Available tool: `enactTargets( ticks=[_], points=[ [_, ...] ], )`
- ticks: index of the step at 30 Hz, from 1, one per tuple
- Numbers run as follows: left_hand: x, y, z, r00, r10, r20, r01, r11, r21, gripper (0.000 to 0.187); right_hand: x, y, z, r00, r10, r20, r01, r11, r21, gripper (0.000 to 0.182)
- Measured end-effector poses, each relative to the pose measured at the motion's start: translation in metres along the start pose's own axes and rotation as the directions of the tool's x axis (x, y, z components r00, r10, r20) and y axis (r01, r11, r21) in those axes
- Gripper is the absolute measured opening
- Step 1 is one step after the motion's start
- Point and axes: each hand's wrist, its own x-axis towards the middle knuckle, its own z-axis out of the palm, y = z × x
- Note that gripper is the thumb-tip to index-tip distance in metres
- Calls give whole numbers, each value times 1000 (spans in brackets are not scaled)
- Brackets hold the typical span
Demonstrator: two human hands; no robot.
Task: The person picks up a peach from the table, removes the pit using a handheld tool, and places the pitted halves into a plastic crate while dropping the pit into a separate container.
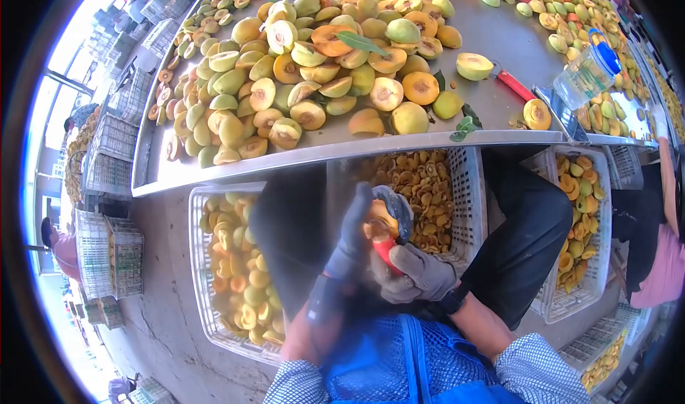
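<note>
My left hand (349, 236), in a dark grey glove and somewhat blurred, is closed around a halved yellow peach (383, 215). My right hand (421, 272), in a lighter grey glove, grips a red-handled pitting tool (386, 253). The tool's working end is against the peach, its tip partly hidden. Both hands are above my lap, over a white crate (467, 208) that holds many small brown-orange pieces. Ahead, a large heap of halved peaches (307, 83) lies on the metal table (285, 158).
Another red-handled tool (515, 85) lies on the table near a clear jug with a blue lid (589, 72). Crates of peach halves stand at my left (200, 290) and right (599, 261). A person in pink (660, 268) sits at the far right. Stacked crates (110, 151) stand left.
</note>
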Motion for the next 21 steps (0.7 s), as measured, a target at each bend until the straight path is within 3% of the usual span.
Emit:
enactTargets(
  ticks=[1, 2, 3, 4, 5, 6, 7, 8, 9, 11, 12, 13, 14, 15, 17, 19, 21],
  points=[
    [1, -4, -4, 997, 12, 80, 5, 977, -215, 51, -1, -4, -2, 998, 2, 62, -2, 1000, 12, 43],
    [-1, 3, 8, 961, -21, -276, -15, 992, -126, 58, -5, -5, -6, 998, 7, 65, -8, 1000, 13, 43],
    [-4, 11, 20, 801, -21, -598, -1, 999, -35, 66, -11, -5, -11, 1000, -10, 15, 10, 1000, 7, 43],
    [-10, 17, 10, 756, 103, -646, -9, 989, 146, 67, -14, -6, -17, 999, -29, -32, 28, 1000, -3, 43],
    [-19, 28, -2, 707, 235, -667, -7, 945, 326, 68, -14, -6, -23, 999, -25, -21, 25, 1000, -6, 43],
    [-29, 47, 7, 721, 320, -614, -5, 889, 457, 69, -13, -3, -29, 959, -78, -272, 36, 987, -155, 42],
    [-42, 66, 17, 733, 398, -552, -4, 814, 581, 70, -11, 0, -35, 856, -160, -492, 7, 955, -298, 41],
    [-54, 82, 11, 756, 450, -476, -20, 742, 670, 73, -11, 0, -40, 845, -193, -498, 48, 956, -289, 39],
    [-63, 95, 7, 750, 401, -525, -85, 847, 525, 75, -8, 0, -42, 857, -184, -481, 47, 958, -282, 39],
    [-75, 103, 17, 648, 469, -600, -98, 833, 545, 77, 0, -1, -36, 874, -282, -395, 9, 823, -568, 36],
    [-75, 103, 16, 659, 468, -589, -32, 800, 600, 76, 7, 0, -27, 853, -390, -346, 33, 703, -711, 36],
    [-71, 99, 13, 675, 459, -577, 31, 764, 645, 76, 16, 0, -17, 856, -388, -341, 35, 701, -712, 36],
    [-64, 90, 6, 644, 403, -651, 70, 816, 574, 76, 23, 0, -6, 802, -577, -155, 145, 439, -887, 35],
    [-57, 82, 16, 700, 443, -560, 148, 678, 720, 76, 26, -3, 4, 717, -694, 72, 214, 120, -969, 35],
    [-38, 65, 34, 758, 392, -522, 138, 686, 715, 74, 25, -10, 13, 739, -673, 31, 94, 58, -994, 33],
    [-25, 47, 23, 801, 315, -510, 133, 736, 664, 76, 28, -14, 11, 755, -656, 9, -128, -160, -979, 32],
    [-21, 48, 26, 797, 360, -484, 170, 636, 753, 73, 21, -16, -1, 736, -676, 28, -163, -217, -962, 33]
  ],
)
